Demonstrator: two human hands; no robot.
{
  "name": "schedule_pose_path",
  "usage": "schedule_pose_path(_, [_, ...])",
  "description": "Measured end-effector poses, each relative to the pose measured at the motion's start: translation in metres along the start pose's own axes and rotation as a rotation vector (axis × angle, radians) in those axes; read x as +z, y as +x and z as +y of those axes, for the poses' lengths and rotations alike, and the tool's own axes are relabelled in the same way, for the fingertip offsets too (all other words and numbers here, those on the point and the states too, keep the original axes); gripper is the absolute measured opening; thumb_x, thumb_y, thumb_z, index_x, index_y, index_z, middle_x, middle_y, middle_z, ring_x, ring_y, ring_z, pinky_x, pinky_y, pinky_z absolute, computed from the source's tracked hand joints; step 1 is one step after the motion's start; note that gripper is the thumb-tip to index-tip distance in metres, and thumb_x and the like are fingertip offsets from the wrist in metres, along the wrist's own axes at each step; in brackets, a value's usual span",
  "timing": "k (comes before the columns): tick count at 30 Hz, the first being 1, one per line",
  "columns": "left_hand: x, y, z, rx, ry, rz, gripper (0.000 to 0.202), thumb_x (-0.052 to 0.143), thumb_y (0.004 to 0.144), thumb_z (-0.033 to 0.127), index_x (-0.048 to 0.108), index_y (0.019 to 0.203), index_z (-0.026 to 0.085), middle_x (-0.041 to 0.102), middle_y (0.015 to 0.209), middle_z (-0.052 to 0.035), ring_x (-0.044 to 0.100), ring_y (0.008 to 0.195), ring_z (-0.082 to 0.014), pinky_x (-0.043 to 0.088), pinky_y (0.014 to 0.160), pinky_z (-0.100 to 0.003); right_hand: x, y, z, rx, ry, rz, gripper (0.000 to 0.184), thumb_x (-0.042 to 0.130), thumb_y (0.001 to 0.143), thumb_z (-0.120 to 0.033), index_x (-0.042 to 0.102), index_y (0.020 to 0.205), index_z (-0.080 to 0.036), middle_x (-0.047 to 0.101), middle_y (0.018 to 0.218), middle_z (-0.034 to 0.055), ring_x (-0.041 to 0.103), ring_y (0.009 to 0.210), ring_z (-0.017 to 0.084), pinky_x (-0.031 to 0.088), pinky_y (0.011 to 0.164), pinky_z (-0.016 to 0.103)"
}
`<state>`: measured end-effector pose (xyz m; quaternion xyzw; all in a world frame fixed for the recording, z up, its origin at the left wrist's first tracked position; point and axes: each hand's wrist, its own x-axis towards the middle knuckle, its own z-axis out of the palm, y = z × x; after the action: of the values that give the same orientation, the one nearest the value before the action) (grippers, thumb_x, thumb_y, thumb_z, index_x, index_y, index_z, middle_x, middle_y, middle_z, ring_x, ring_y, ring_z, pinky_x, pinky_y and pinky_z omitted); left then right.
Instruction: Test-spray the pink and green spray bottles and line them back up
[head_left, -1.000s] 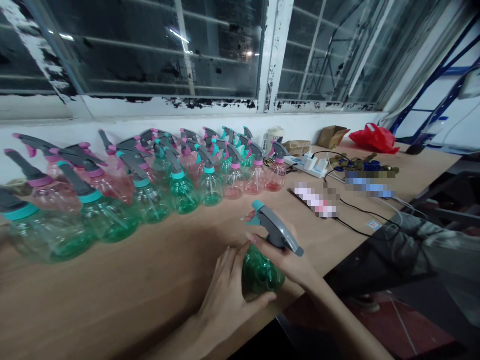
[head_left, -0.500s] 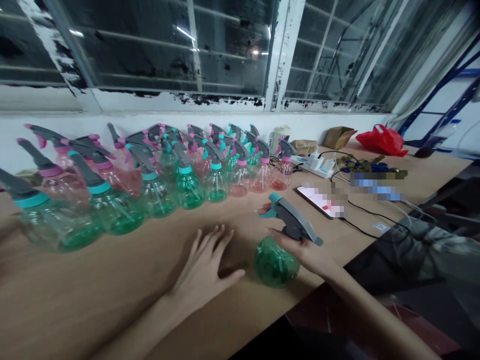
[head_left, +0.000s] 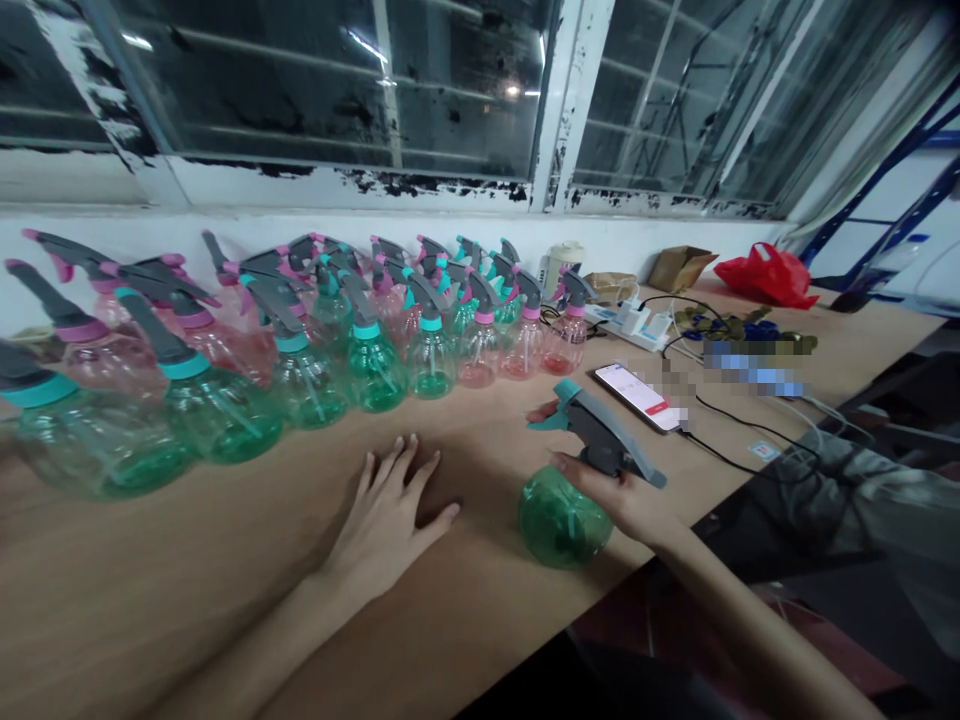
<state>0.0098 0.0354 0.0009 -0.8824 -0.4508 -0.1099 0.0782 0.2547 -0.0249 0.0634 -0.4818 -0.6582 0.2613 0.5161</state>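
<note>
My right hand [head_left: 626,500] grips the neck of a green spray bottle [head_left: 562,520] with a grey trigger head [head_left: 604,435] and teal nozzle, standing near the front edge of the wooden table [head_left: 187,580]. Fingers wrap round the head from behind. My left hand [head_left: 386,515] lies flat on the table to the left of the bottle, fingers spread, holding nothing and apart from the bottle.
Several green and pink spray bottles [head_left: 300,330] stand in rows along the wall under the window. A phone [head_left: 637,393], a power strip [head_left: 634,325] with cables, a cardboard box [head_left: 675,268] and a red bag [head_left: 765,275] lie to the right. A person's sleeve [head_left: 847,490] rests at the right edge.
My left hand let go of the green bottle's body and moved left to lie flat on the table. My right hand kept hold of the bottle, which now sits slightly further right.
</note>
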Motion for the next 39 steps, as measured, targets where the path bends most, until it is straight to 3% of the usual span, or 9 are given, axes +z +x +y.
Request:
schedule_pose_path(7, [0.001,0.001,-0.001,0.007,-0.011,0.018,0.063,0.045,0.084,0.057,0.05,0.13,0.014,0.04,0.143,-0.0192,0.035,0.132,-0.0345,0.026,0.106,-0.057,0.0,-0.001,-0.003,0.027,0.028,0.002,0.034,0.06,0.08,-0.033,0.058,0.114,-0.027,0.068,0.092,0.004,0.063,0.096,0.022,0.048,0.088,0.04])
schedule_pose_path(12, [0.001,0.001,0.0,0.003,0.013,0.028,0.063,0.045,0.084,0.057,0.051,0.129,0.014,0.041,0.142,-0.0188,0.037,0.131,-0.0339,0.027,0.106,-0.056,0.001,0.001,-0.007,0.089,-0.018,0.035,0.021,0.063,0.078,-0.041,0.064,0.09,-0.025,0.066,0.083,0.0023,0.064,0.082,0.021,0.049,0.081,0.037])
schedule_pose_path(17, [0.002,0.001,-0.001,0.003,0.026,0.026,0.062,0.045,0.085,0.056,0.05,0.13,0.014,0.04,0.143,-0.019,0.035,0.132,-0.0339,0.027,0.106,-0.056,0.006,0.0,-0.004,0.116,-0.061,0.057,0.022,0.06,0.08,-0.044,0.064,0.078,-0.023,0.062,0.071,0.0008,0.06,0.067,0.017,0.05,0.071,0.035])
schedule_pose_path(21, [0.002,0.001,-0.001,-0.002,0.002,0.024,0.062,0.046,0.085,0.056,0.05,0.13,0.014,0.039,0.143,-0.0189,0.035,0.133,-0.0342,0.025,0.106,-0.057,0.008,0.001,-0.005,0.109,-0.034,0.034,0.02,0.058,0.082,-0.042,0.065,0.082,-0.023,0.064,0.07,0.0006,0.062,0.069,0.018,0.051,0.074,0.037])
schedule_pose_path(27, [0.001,0.002,0.0,0.002,-0.004,0.021,0.062,0.046,0.084,0.056,0.051,0.129,0.014,0.04,0.143,-0.0192,0.035,0.132,-0.0343,0.025,0.106,-0.057,0.011,0.002,-0.014,0.043,0.11,0.023,0.03,0.064,0.077,-0.039,0.064,0.105,-0.029,0.068,0.096,0.0035,0.06,0.106,0.023,0.05,0.087,0.038])
schedule_pose_path(33, [0.004,0.001,-0.001,0.007,-0.008,0.039,0.063,0.045,0.085,0.057,0.05,0.129,0.013,0.04,0.142,-0.0194,0.035,0.132,-0.0343,0.026,0.106,-0.058,0.012,0.0,-0.017,0.064,0.125,0.019,0.036,0.063,0.077,-0.039,0.061,0.112,-0.03,0.069,0.092,0.0032,0.062,0.103,0.022,0.048,0.093,0.039])
schedule_pose_path(39, [0.004,0.001,-0.001,0.013,0.019,0.043,0.062,0.045,0.085,0.056,0.051,0.129,0.014,0.041,0.142,-0.0194,0.036,0.132,-0.034,0.026,0.106,-0.057,0.01,0.004,-0.013,0.024,0.089,0.005,0.026,0.062,0.078,-0.036,0.063,0.102,-0.028,0.069,0.095,0.0035,0.062,0.1,0.022,0.051,0.084,0.036])
